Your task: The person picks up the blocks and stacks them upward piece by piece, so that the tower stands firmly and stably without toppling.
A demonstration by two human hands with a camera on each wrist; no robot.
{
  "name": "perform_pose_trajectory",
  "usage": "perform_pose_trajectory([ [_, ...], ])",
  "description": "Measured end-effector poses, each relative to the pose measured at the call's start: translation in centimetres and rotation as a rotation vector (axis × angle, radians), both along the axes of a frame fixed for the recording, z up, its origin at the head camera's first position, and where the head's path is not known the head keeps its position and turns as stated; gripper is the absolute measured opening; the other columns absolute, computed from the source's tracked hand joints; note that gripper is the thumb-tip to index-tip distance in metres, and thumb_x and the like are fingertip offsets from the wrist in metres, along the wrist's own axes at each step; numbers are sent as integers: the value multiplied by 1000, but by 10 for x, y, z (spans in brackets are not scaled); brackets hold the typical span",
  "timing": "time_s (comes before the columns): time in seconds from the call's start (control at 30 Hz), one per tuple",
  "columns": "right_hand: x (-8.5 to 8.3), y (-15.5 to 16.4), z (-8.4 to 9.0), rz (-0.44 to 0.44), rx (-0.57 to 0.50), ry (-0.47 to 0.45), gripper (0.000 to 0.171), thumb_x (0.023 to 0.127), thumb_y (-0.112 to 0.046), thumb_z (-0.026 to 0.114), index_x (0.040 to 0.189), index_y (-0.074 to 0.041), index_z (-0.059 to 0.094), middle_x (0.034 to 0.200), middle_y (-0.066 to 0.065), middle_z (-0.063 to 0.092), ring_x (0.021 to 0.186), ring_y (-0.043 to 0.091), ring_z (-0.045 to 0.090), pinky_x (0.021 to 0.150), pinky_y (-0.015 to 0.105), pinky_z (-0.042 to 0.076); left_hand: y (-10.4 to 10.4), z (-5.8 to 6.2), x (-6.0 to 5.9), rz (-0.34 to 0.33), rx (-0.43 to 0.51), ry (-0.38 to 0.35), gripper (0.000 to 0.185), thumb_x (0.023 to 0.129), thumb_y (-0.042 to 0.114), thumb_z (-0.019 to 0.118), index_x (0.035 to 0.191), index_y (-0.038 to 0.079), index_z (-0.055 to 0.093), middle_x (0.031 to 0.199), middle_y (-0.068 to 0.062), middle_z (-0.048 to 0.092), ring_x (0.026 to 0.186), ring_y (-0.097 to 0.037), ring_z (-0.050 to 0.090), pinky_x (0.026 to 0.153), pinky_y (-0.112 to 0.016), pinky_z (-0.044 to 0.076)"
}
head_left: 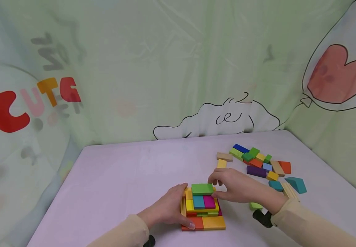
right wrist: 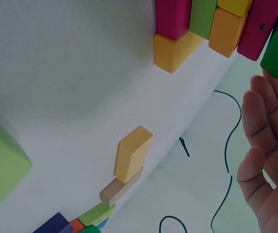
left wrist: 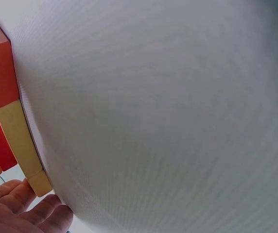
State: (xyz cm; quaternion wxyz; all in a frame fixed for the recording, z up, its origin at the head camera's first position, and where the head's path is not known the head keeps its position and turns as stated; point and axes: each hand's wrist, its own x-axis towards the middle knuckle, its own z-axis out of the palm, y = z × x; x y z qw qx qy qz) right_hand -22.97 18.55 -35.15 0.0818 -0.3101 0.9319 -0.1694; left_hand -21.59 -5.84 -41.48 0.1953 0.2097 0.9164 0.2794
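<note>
pinching the right end of a green block [head_left: 202,189] between thumb and fingertips, the right hand [head_left: 231,185] works at the top of a stack of coloured blocks [head_left: 204,208], which stands on the near part of the tabletop [head_left: 128,178]. the left hand [head_left: 171,204] is spread wide along the left side of the stack, its thumb resting on a red-orange block [head_left: 196,223] at the bottom front and its fingers reaching round toward the back left; the left wrist view shows fingertips against the end of a yellow block [left wrist: 41,183]. beside the red-orange block lies an orange block [head_left: 215,223], and below the green block a teal block [head_left: 198,202] and a magenta block [head_left: 209,202] sit side by side. loose blocks lie toward the far right corner of the tabletop, among them a dark blue block [head_left: 241,148], a purple block [head_left: 256,171] and, nearer the right edge, a teal wedge [head_left: 296,184]. left of these, a plain wooden block [head_left: 225,157] touches a pale yellow block [head_left: 221,163]. a light green block [head_left: 255,206] lies near the right wrist. both arms wear beige sleeves [head_left: 317,226], and behind the far edge hangs a pale curtain [head_left: 134,75] with printed drawings.
</note>
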Motion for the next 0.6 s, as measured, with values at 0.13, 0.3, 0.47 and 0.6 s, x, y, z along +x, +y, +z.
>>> perform_pose_trajectory([
  [0.13,0,1,0,3,-7,-11,27,85,-26,83,108,-17,73,99,-5,69,90,14,64,77,24,59,0,0,0,-1,0,2,114,70,44,93,157,7,30,154,-9,45,143,-26,42,121,-49,39],
  [0.3,0,2,-2,8,-12,-16,27,86,-26,83,109,-17,72,100,-5,69,91,15,64,78,24,59,-1,1,0,-6,2,6,113,70,44,93,157,7,30,153,-8,46,142,-25,43,120,-49,39],
  [0.47,-1,3,-2,7,-19,-21,28,86,-27,83,110,-17,72,100,-6,68,91,15,64,78,24,59,-1,1,0,-8,4,8,113,70,44,93,156,7,31,152,-8,46,141,-25,43,120,-48,40],
  [0.6,-1,2,-2,1,-18,-31,28,86,-27,83,110,-17,72,100,-6,68,92,15,64,78,25,60,-1,0,0,-7,11,3,113,70,43,93,156,7,30,152,-7,46,141,-25,43,120,-48,41],
])
